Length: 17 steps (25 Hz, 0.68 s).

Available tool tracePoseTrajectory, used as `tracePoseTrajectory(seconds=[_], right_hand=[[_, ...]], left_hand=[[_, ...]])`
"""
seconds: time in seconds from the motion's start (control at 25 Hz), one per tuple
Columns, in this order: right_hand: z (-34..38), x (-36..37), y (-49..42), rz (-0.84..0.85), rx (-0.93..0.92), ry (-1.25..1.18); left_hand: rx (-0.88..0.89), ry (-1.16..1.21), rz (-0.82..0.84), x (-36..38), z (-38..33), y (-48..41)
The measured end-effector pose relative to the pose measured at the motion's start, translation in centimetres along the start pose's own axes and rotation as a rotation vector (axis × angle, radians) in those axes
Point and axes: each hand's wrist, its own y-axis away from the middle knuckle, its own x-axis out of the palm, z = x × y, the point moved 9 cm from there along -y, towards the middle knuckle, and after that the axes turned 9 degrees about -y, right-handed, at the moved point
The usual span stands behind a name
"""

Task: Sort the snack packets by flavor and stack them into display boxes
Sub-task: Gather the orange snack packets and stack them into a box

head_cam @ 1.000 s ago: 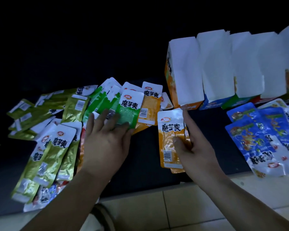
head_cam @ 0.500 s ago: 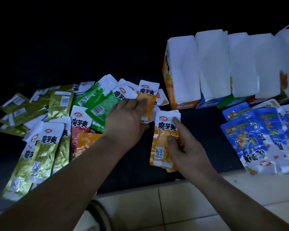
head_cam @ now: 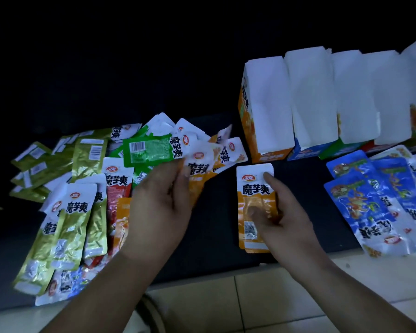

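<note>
Left hand (head_cam: 161, 207) pinches an orange packet (head_cam: 197, 174) from the pile, right hand (head_cam: 283, 222) grips the orange stack (head_cam: 253, 188) at centre frame, gathering one flavor.

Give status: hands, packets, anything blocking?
Left hand pinches one orange packet at the mixed pile. Right hand holds the orange stack. Orange box behind, nothing seen blocking it.
</note>
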Motion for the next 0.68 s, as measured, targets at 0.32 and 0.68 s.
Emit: tracePoseTrajectory(seconds=[0.32,0.68], right_hand=[[-0.5,0.1,0.7,-0.02,0.013,0.019],[-0.2,2.9,0.9,0.111,0.001,0.114]], left_hand=[[-0.628,0.488,0.276,4.8,5.2,5.9],[-0.473,0.472,0.38,6.4,2.4,6.4]])
